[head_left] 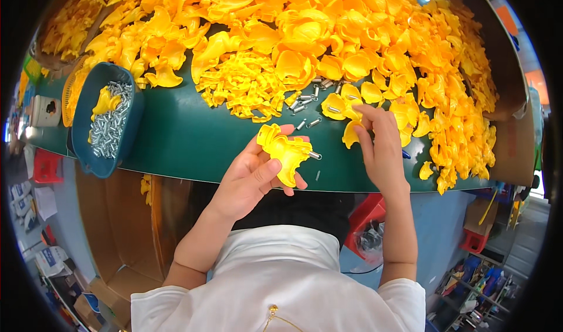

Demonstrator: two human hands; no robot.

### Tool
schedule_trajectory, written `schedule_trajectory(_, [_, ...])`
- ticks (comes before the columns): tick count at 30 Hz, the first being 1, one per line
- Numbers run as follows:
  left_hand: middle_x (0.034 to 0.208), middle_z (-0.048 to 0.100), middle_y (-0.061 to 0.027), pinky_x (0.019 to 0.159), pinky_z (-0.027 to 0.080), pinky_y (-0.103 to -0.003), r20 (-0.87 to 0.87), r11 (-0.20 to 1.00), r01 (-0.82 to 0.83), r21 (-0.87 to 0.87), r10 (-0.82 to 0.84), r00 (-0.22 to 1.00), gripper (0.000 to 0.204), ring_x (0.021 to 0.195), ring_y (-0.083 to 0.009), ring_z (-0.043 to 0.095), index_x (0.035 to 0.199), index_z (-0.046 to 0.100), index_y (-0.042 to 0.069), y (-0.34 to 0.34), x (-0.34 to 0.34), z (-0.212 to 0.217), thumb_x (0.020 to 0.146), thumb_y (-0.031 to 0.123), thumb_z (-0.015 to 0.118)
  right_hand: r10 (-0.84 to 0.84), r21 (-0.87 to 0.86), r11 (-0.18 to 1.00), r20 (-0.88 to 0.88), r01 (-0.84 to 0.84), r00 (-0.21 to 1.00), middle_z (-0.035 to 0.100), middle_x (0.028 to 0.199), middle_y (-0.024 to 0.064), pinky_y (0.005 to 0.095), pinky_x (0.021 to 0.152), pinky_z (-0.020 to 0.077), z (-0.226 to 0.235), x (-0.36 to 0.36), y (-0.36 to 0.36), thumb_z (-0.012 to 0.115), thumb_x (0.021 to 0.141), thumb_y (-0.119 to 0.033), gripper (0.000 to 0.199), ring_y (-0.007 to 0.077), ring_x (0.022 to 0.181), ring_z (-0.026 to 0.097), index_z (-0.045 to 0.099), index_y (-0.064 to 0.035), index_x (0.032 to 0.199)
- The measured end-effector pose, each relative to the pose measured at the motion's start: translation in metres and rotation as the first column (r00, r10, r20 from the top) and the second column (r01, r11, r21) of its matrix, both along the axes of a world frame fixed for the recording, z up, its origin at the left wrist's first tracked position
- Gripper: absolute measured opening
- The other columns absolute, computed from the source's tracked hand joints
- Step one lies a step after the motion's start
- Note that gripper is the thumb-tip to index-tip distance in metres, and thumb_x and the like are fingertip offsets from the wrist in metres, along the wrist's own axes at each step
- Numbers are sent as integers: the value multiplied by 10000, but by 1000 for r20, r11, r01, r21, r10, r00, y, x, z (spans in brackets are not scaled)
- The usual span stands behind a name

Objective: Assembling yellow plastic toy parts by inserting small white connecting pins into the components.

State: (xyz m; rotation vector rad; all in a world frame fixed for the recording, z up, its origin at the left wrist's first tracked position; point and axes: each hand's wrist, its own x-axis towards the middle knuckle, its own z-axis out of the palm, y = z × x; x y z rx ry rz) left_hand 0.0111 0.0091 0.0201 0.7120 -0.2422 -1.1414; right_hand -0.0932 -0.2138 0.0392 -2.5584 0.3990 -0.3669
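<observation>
My left hand (249,176) holds a curved yellow plastic shell (287,153) in front of me, thumb on its inner face. A small metal spring (315,155) sticks out of the shell's right side. To the right, my right hand (380,141) reaches over several loose yellow shells (350,134), its thumb and forefinger bent down beside them. Whether those fingers grip a piece is hidden. Loose springs (302,105) lie on the green table (234,141) between the hands and the pile of small yellow parts (246,86).
A big heap of yellow shells (328,21) covers the table's far side and spills down at right. At left stands a teal bin (97,165) of springs (111,127). A cardboard box (513,135) borders the right; another box (117,226) sits below left. A blue object (406,154) lies by my right wrist.
</observation>
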Motion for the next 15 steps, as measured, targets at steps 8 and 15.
schedule_trajectory(8, [1229,536,-140,849,499,-309,38,989,-138,46,136,990,507,968,-209,619,1322,380,-6,-3,-7,-7,874,102,589,33,512,848,203,-135,979,593,879,73,203,649,452,13,21,46,533,789,86,206,134,746,563,596,1,966])
schedule_trajectory(15, [1152,569,-100,844,493,-292,35,992,-95,78,93,995,510,958,-181,617,1304,409,-17,0,-7,-8,854,93,621,3,318,937,403,-143,915,649,787,59,241,556,416,-12,30,69,678,664,53,160,150,708,577,635,-8,806])
